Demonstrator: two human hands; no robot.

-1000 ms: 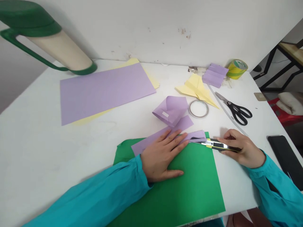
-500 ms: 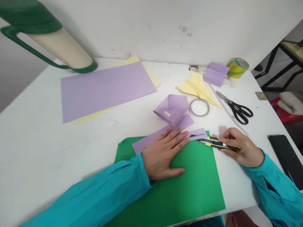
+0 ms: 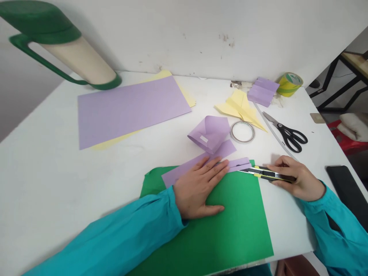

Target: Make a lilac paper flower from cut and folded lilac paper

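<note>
My left hand (image 3: 199, 188) lies flat with its fingers spread, pressing a folded purple paper strip (image 3: 240, 163) onto a green sheet (image 3: 227, 237). My right hand (image 3: 299, 177) grips a black and yellow utility knife (image 3: 267, 174). Its blade points left and sits in the strip's fold near the right end. Another purple paper piece (image 3: 181, 168) lies partly under my left hand. Just beyond my fingers stands a curled purple paper form (image 3: 211, 132) with a small white patch.
A tape ring (image 3: 243, 142), yellow paper plane (image 3: 238, 105), scissors (image 3: 287, 134) and yellow tape roll (image 3: 289, 84) lie at the back right. A large purple sheet (image 3: 132, 111) and a green-lidded flask (image 3: 80, 57) are at the left. A black phone (image 3: 347, 188) lies at right.
My right hand has drawn the utility knife slightly to the right, so less of its blade is inside the fold. The left hand stays in place.
</note>
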